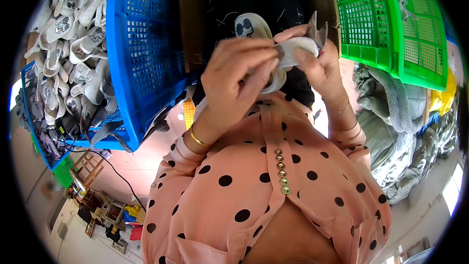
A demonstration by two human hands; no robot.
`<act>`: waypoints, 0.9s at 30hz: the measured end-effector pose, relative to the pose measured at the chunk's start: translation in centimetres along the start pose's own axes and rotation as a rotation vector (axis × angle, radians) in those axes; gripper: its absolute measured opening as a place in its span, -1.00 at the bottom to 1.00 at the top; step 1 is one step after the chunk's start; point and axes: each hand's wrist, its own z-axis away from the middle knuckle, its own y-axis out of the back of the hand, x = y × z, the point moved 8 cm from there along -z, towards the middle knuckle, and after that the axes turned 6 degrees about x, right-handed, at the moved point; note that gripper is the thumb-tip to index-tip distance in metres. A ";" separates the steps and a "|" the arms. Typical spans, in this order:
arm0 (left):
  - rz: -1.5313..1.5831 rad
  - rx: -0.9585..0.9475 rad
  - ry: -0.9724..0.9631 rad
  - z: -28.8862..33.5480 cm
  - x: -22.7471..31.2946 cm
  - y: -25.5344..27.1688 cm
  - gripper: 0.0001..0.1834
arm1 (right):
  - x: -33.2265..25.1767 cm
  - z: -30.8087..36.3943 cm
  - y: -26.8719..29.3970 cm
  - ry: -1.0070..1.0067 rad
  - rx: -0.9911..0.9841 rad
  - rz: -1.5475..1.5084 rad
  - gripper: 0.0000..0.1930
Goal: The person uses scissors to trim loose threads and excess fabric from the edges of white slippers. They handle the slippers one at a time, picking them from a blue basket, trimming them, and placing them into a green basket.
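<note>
Over my lap, a small white fabric shoe (250, 25) with a dark printed figure on its toe shows behind my fingers. My left hand (237, 73) is closed, its fingertips pinching the near end of a white, rounded shoe part (299, 52). My right hand (320, 66) is closed on the other end, thumb on top. I cannot tell whether this part belongs to the same shoe. Pointed metal blades (316, 30), like thread snips, stick up from my right hand; their handle is hidden. The middle of the lower shoe is covered by my left hand.
On the left, a blue plastic crate (141, 58) stands by a heap of white shoes (80, 44). Green crates (369, 17) are at the right, above grey fabric and clear plastic bags (400, 151). Cardboard (191, 24) flanks my lap. A black cable (119, 173) trails at left.
</note>
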 end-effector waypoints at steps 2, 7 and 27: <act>-0.048 -0.010 0.090 -0.1 -1.0 -0.2 -0.75 | 1.1 -0.1 0.4 -0.075 -0.145 -0.056 -0.67; 0.113 -0.272 0.308 1.6 -3.2 -2.1 -0.79 | 3.0 0.0 0.1 -0.190 -0.295 -0.235 -0.62; 0.142 -0.241 0.642 4.2 -6.0 -2.3 -0.82 | 9.5 2.2 -0.3 -0.524 0.084 -0.381 -0.84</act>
